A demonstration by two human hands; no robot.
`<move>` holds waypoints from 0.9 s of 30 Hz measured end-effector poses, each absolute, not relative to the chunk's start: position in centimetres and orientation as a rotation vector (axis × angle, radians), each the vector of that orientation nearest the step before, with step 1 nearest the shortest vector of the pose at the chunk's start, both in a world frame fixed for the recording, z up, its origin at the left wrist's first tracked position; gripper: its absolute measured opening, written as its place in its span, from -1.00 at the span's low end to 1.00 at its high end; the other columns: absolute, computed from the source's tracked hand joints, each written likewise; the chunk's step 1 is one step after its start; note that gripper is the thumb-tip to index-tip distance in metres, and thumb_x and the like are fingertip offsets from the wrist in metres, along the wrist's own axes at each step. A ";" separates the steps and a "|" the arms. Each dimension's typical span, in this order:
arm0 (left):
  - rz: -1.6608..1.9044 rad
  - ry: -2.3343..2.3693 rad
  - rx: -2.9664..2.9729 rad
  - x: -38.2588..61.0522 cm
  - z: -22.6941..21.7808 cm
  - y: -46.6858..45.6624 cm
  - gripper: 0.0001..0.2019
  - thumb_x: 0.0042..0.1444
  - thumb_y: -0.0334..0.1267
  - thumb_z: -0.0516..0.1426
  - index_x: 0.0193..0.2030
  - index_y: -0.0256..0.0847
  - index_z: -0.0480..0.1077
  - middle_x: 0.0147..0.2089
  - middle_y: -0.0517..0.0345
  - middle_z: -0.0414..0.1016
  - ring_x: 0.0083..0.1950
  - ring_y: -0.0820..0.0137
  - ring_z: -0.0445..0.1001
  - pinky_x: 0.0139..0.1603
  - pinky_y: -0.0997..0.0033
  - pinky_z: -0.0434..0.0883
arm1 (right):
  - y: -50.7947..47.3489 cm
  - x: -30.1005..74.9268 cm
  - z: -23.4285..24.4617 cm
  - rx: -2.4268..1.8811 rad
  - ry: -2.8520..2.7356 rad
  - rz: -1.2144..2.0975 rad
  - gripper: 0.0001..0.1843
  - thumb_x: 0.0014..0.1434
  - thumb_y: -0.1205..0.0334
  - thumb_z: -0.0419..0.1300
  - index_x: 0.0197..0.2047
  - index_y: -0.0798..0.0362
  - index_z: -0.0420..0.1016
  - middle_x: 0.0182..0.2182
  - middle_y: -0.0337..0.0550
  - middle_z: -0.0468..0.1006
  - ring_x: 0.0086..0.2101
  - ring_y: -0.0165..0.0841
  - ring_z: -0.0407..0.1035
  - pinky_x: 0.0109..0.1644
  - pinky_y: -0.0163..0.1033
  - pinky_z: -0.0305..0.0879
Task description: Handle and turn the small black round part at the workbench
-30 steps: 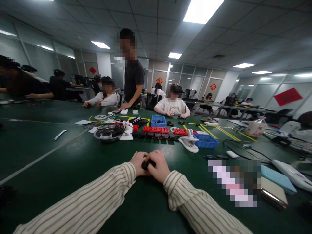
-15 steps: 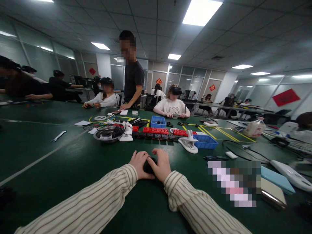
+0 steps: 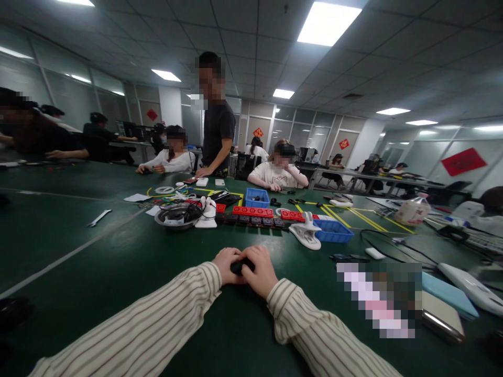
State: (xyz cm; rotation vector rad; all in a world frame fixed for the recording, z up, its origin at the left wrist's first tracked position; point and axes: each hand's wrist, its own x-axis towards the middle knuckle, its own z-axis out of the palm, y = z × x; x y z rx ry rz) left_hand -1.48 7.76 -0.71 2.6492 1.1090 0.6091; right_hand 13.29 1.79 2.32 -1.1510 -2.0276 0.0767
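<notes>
Green table [image 3: 129, 267]. Beyond the hands: metal bowl [image 3: 167, 226] to the left, blue bin [image 3: 334, 236] to the right. Right hand [image 3: 261, 269] and left hand [image 3: 226, 266] touching, both curled closed around black object [image 3: 237, 267]. Object between them, partly covered; can't tell whether it touches the table.

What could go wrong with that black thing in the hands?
The black thing might slip, because the left hand and right hand cover much of it and it looks smooth. It could then drop or roll on the green table.

If the hands slid forward and a bit right, they might bump the white clip. That could then knock the blue tray right beside it.
</notes>
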 end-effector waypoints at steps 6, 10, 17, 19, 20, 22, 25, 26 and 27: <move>0.645 1.128 2.630 -1.4 -0.8 7.5 -0.32 -0.36 0.06 0.30 -0.03 -0.14 0.34 -0.04 0.07 0.38 -0.02 0.15 0.34 0.06 0.13 0.23 | 1.1 13.4 1.9 -1.134 -1.965 0.083 -0.71 0.02 0.33 0.06 -0.13 0.07 0.35 -0.21 -0.12 0.43 -0.14 -0.26 0.25 -0.02 -0.14 0.11; 0.688 1.203 2.615 -1.2 -0.3 6.4 -0.21 -0.40 0.11 0.30 0.02 -0.18 0.24 0.00 0.00 0.33 0.05 0.08 0.29 0.17 -0.14 0.01 | 1.4 13.8 0.9 -1.257 -1.843 0.065 -0.60 0.09 0.17 0.08 -0.01 0.14 0.24 -0.13 0.00 0.38 -0.10 -0.20 0.25 -0.01 -0.08 0.12; 0.720 1.351 2.613 -0.6 0.1 4.9 -0.50 -0.26 0.07 0.24 -0.23 -0.25 0.36 -0.18 0.01 0.39 -0.06 0.09 0.35 0.18 -0.18 -0.04 | 1.6 13.6 0.6 -1.360 -1.803 0.054 -0.76 0.04 0.08 0.16 -0.29 0.08 0.36 -0.36 -0.14 0.40 -0.29 -0.26 0.29 -0.17 -0.17 0.17; 0.718 1.345 2.619 -0.6 0.0 4.8 -0.54 -0.24 0.03 0.24 -0.24 -0.23 0.39 -0.18 0.02 0.40 -0.07 0.11 0.36 0.17 -0.14 0.01 | 1.3 13.4 0.9 -1.350 -1.824 0.059 -0.82 0.04 0.12 0.15 -0.36 0.07 0.38 -0.39 -0.17 0.39 -0.29 -0.28 0.28 -0.17 -0.19 0.16; 0.717 1.331 2.625 -0.7 -0.1 4.8 -0.55 -0.24 0.02 0.25 -0.24 -0.23 0.40 -0.18 0.03 0.40 -0.07 0.12 0.36 0.16 -0.10 0.05 | 1.0 13.3 1.0 -1.340 -1.835 0.064 -0.86 0.05 0.16 0.14 -0.36 0.06 0.39 -0.39 -0.17 0.39 -0.29 -0.28 0.28 -0.17 -0.20 0.15; 0.713 1.285 2.641 -0.8 -0.3 4.7 -0.56 -0.26 0.00 0.26 -0.25 -0.21 0.42 -0.17 0.06 0.40 -0.07 0.15 0.36 0.14 0.01 0.14 | 0.5 13.3 1.2 -1.313 -1.861 0.077 -0.90 0.05 0.26 0.12 -0.33 0.06 0.43 -0.37 -0.17 0.40 -0.27 -0.29 0.28 -0.16 -0.20 0.15; 0.690 1.203 2.662 -1.1 -0.6 4.7 -0.59 -0.28 0.00 0.28 -0.30 -0.20 0.45 -0.16 0.09 0.40 -0.08 0.19 0.36 0.05 0.21 0.26 | -0.3 13.4 1.3 -1.265 -1.909 0.098 -0.81 0.02 0.38 0.07 -0.31 0.04 0.47 -0.36 -0.18 0.43 -0.26 -0.29 0.28 -0.14 -0.19 0.15; 0.678 1.181 2.665 -1.2 -0.7 4.7 -0.60 -0.29 0.00 0.29 -0.31 -0.20 0.45 -0.16 0.11 0.41 -0.08 0.20 0.37 0.02 0.25 0.28 | -0.5 13.4 1.3 -1.248 -1.925 0.104 -0.78 0.02 0.40 0.05 -0.31 0.03 0.48 -0.36 -0.18 0.44 -0.26 -0.29 0.29 -0.13 -0.19 0.15; 0.664 1.163 2.666 -1.3 -0.7 4.7 -0.60 -0.31 -0.01 0.30 -0.32 -0.19 0.46 -0.17 0.11 0.41 -0.08 0.21 0.37 -0.01 0.27 0.30 | -0.7 13.4 1.3 -1.232 -1.939 0.109 -0.75 0.01 0.42 0.03 -0.31 0.03 0.48 -0.35 -0.18 0.45 -0.26 -0.29 0.29 -0.13 -0.18 0.15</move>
